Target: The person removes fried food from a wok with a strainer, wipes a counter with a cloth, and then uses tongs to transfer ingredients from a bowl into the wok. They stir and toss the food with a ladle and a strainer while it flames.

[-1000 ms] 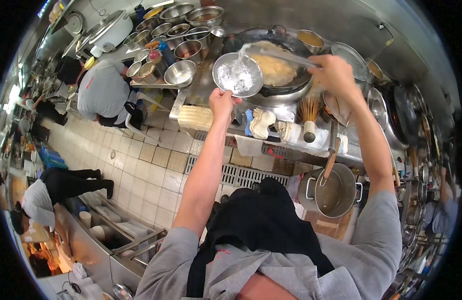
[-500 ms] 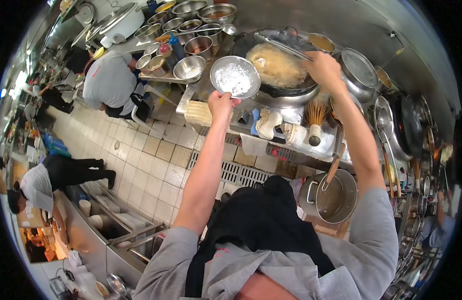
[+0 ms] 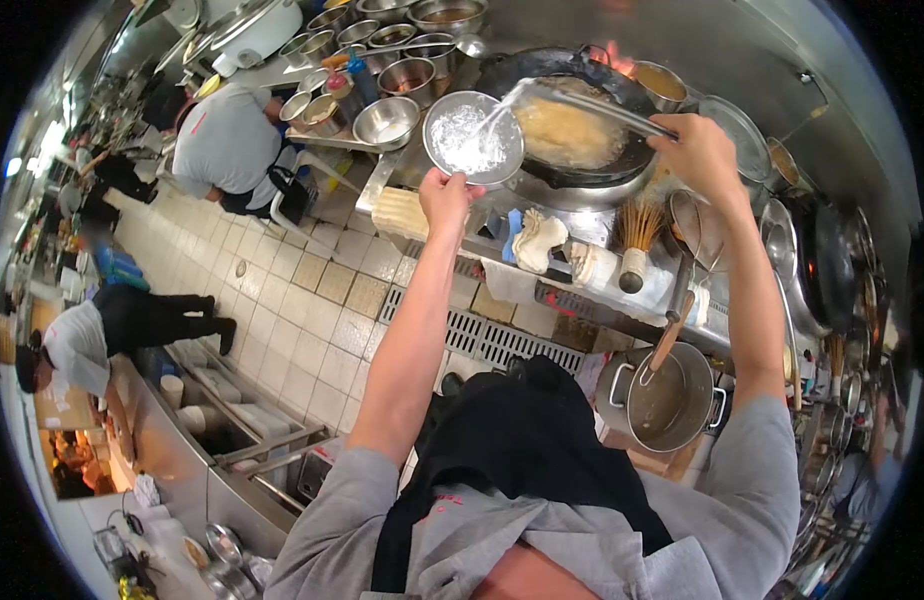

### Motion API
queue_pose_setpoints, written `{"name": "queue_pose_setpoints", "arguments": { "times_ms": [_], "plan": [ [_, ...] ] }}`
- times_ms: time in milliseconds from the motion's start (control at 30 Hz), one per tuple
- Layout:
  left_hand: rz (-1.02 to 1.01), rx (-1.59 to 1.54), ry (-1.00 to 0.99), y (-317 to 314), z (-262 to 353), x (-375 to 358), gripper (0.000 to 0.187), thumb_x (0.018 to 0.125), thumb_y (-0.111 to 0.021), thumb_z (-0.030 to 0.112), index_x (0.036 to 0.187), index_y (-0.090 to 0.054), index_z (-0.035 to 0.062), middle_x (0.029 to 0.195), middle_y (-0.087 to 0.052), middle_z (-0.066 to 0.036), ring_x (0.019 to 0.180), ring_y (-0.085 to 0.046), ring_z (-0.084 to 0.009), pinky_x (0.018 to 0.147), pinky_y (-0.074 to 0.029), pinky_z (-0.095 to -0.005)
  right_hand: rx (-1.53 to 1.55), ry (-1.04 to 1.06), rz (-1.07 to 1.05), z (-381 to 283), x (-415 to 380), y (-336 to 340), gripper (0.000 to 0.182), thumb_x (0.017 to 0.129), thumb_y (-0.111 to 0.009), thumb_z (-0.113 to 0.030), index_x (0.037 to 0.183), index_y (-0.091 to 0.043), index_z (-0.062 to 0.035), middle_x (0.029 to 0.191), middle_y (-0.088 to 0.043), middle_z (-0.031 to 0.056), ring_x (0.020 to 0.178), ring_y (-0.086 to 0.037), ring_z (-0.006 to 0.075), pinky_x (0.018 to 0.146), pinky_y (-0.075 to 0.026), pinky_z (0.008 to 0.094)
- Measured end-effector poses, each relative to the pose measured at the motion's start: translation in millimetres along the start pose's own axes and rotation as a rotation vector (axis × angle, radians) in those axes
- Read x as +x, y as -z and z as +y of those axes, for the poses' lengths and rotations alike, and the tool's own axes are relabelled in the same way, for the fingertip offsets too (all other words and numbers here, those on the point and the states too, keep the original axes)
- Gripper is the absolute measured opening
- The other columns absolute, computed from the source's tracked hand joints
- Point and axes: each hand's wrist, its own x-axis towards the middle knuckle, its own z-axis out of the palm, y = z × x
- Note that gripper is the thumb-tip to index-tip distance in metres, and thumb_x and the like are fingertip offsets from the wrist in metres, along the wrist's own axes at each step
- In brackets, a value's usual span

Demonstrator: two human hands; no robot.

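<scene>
My left hand (image 3: 446, 203) grips the near rim of a metal bowl (image 3: 506, 168), tilted toward me. White powder or paste (image 3: 464, 142) lies inside it. My right hand (image 3: 700, 156) is closed around the handle of a long metal cooking utensil (image 3: 604, 106). The utensil's blurred far end reaches over the bowl's right edge, with a white streak between it and the bowl's contents. Under the utensil sits a black wok (image 3: 634, 98) holding pale golden, bubbling food or oil (image 3: 564, 130). Flame (image 3: 612, 60) shows behind the wok.
Metal bowls of ingredients (image 3: 406, 80) crowd the left counter. A bamboo brush (image 3: 638, 232) and folded cloths (image 3: 538, 240) line the stove's front edge. Below right stands a large pot (image 3: 670, 398). Co-workers, one in a grey shirt (image 3: 222, 145), are at the left.
My right hand has drawn back to the right, and the utensil's far end has moved from the wok's back edge to the bowl. Flame has appeared behind the wok. My left hand still holds the bowl.
</scene>
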Motion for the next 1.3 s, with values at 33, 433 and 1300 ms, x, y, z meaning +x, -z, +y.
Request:
{"name": "queue_pose_setpoints", "arguments": {
  "times_ms": [33, 433, 1300],
  "plan": [
    [0.013, 0.010, 0.008, 2.1, -1.1, 1.6, 0.008, 0.080, -0.050, -0.003, 0.087, -0.050, -0.0055, 0.081, -0.059, -0.015, 0.061, -0.062, -0.0217, 0.055, -0.055, -0.0283, -0.016, -0.008, 0.017, 8.4, 7.2, -5.6, 0.031, 0.077, -0.062, -0.026, 0.106, -0.066, -0.0162, 0.092, -0.066, 0.0140, 0.087, -0.062, 0.0301, 0.076, -0.049, 0.0398],
    [0.100, 0.014, 0.033, -3.1, 12.2, -21.9, 0.010, 0.082, -0.049, 0.001, 0.088, -0.050, -0.0072, 0.081, -0.059, -0.017, 0.063, -0.064, -0.0239, 0.058, -0.056, -0.0324, -0.035, -0.147, 0.107, 59.7, 47.9, -81.4, 0.040, 0.083, -0.057, -0.035, 0.116, -0.059, -0.0134, 0.103, -0.063, 0.0159, 0.097, -0.059, 0.0326, 0.081, -0.046, 0.0408],
    [1.927, 0.658, -0.472, 606.5, 64.3, -686.2, 0.014, 0.080, -0.057, 0.012, 0.077, -0.058, -0.0011, 0.071, -0.060, -0.007, 0.058, -0.059, -0.0188, 0.057, -0.048, -0.0369, 0.963, 0.272, -0.445, -198.6, -323.7, -214.2, 0.043, 0.088, -0.057, -0.019, 0.118, -0.050, 0.0114, 0.107, -0.061, 0.0194, 0.093, -0.056, 0.0174, 0.084, -0.043, 0.0286]
  ]
}}
